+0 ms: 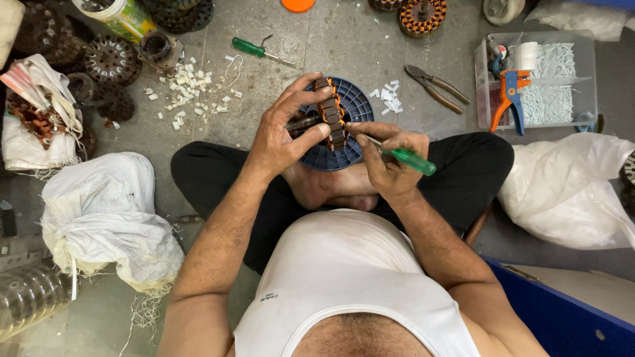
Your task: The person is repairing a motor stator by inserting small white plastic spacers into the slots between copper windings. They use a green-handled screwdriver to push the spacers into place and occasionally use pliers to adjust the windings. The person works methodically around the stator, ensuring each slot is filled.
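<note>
**Seated worker holding a wound stator over a blue spool, head view**

Far left: white cloth sacks (pixel 106 218) lie on the concrete floor (pixel 344 39), with dark metal stator stacks (pixel 109 59) above them near the top edge. Right of these, a scatter of small white plastic pieces (pixel 188 92) lies on the floor, and beyond it a green-handled screwdriver on the floor (pixel 254 49) rests well apart from the hands.

Centre: the left hand (pixel 281 135) is clamped on a copper-wound stator (pixel 331 119), fingers curled over its upper edge and thumb pressed against its near side. The stator stands on edge, held just above a blue round spool (pixel 354 106) that sits in front of the person's crossed legs. The right hand (pixel 390 158) is closed around a second green-handled screwdriver (pixel 403 155); its metal tip points left and meets the stator's lower right side. The 2 hands are close together, each gripping its own object, joined only through tool and stator.

Right: a smaller patch of white pieces (pixel 390 99) lies beside the spool, then a pair of pliers (pixel 436 89) flat on the floor. Farther right, a clear plastic tray (pixel 582 53) holds white strips and an orange-and-blue hand tool (pixel 509 99). A crumpled white plastic bag (pixel 569 192) lies below the tray, and a blue box edge (pixel 569 317) occupies the lower right corner.
</note>
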